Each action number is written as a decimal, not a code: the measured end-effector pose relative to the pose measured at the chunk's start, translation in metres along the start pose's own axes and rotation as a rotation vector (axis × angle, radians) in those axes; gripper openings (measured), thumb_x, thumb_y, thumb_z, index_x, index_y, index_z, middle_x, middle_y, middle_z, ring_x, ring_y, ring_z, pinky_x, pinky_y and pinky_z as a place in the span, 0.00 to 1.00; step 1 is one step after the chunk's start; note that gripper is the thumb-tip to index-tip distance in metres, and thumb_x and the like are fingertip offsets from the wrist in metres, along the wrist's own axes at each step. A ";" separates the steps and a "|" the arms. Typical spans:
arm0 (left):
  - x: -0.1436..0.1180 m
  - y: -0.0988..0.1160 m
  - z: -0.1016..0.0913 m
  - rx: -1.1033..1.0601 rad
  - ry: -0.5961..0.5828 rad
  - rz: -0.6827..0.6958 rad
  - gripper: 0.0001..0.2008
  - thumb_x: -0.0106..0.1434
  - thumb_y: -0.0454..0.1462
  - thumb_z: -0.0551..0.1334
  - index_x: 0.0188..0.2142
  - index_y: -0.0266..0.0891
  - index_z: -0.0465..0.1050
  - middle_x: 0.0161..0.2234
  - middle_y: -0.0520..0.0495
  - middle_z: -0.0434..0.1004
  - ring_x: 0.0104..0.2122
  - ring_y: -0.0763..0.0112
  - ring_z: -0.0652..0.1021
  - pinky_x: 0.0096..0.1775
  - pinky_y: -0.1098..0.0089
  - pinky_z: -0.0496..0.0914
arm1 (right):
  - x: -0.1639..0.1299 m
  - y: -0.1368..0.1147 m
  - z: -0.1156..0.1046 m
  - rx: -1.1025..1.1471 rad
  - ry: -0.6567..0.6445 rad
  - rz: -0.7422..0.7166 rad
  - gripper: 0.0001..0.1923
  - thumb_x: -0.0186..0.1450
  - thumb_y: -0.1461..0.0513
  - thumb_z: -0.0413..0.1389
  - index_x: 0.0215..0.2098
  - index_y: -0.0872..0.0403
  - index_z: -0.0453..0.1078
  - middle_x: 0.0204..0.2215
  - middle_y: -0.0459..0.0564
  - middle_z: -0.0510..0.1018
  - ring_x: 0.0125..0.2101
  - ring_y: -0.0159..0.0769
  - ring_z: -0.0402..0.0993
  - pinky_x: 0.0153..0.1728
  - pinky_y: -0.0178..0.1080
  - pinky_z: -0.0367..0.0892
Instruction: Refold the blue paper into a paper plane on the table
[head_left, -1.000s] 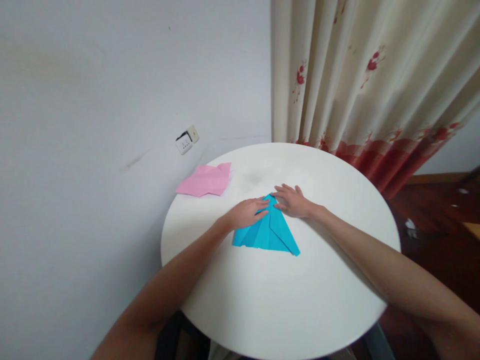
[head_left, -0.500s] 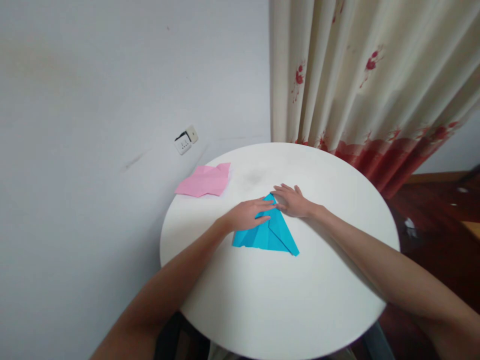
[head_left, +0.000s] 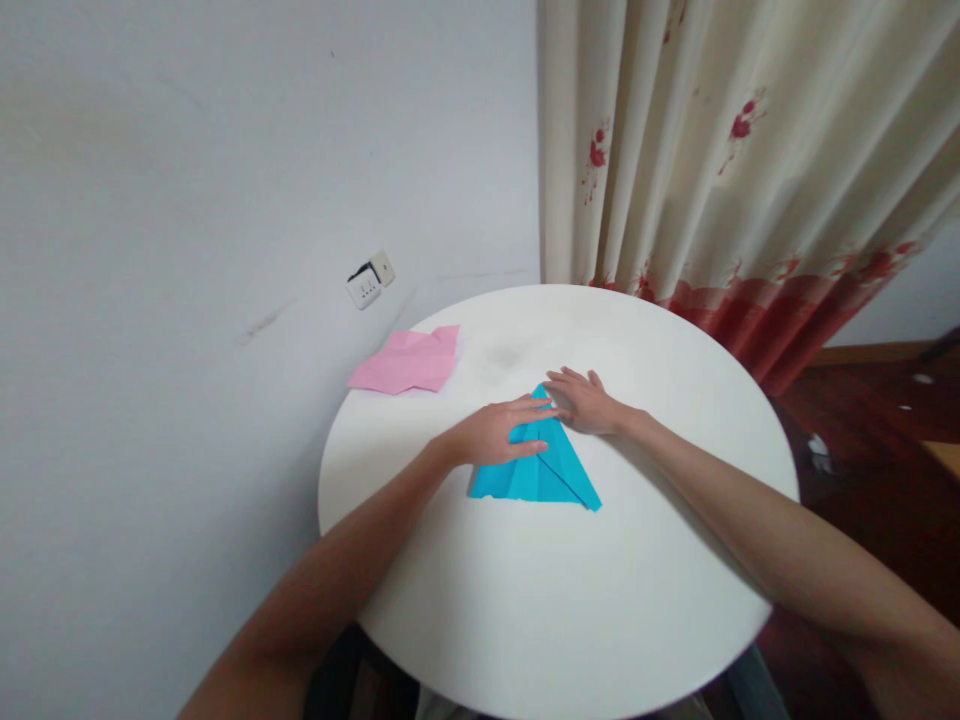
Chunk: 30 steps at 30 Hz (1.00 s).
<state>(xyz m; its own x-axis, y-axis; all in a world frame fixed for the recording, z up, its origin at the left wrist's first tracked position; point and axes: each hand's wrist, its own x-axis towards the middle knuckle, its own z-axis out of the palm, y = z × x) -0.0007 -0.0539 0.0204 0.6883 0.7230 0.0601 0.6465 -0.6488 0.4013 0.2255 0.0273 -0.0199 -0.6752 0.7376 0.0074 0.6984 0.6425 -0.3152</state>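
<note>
A folded sheet of blue paper (head_left: pixel 536 482), roughly triangular with its point away from me, lies on the white round table (head_left: pixel 570 590). My left hand (head_left: pixel 495 432) rests across the upper left part of the paper, fingers stretched out toward the right and covering some of its creases. Against the paper's right edge near the tip lies my right hand (head_left: pixel 583 400), palm down with fingers extended. The fingertips of both hands come close together near the tip; whether they touch cannot be made out.
Creased pink paper (head_left: pixel 411 362) lies at the table's far left edge. A white wall with a socket (head_left: pixel 364 288) stands behind and to the left. Long cream curtains (head_left: pixel 675 150) with red flowers hang beyond the table at the right.
My left hand has slid slightly right across the blue paper. The paper's lower left corner has shifted a little to the right. My right hand stays in place.
</note>
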 end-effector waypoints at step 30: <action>0.006 -0.044 0.022 0.114 0.026 -0.081 0.30 0.73 0.51 0.54 0.70 0.42 0.57 0.70 0.44 0.54 0.71 0.56 0.51 0.69 0.54 0.50 | -0.001 -0.001 -0.002 0.008 0.005 -0.026 0.30 0.71 0.48 0.52 0.69 0.48 0.60 0.71 0.59 0.53 0.71 0.59 0.43 0.63 0.73 0.41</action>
<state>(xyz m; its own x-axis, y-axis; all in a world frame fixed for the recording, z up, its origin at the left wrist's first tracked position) -0.0180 -0.0265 -0.0171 0.6247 0.7788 0.0558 0.7337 -0.6100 0.2994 0.2257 0.0265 -0.0172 -0.6918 0.7218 0.0200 0.6788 0.6595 -0.3229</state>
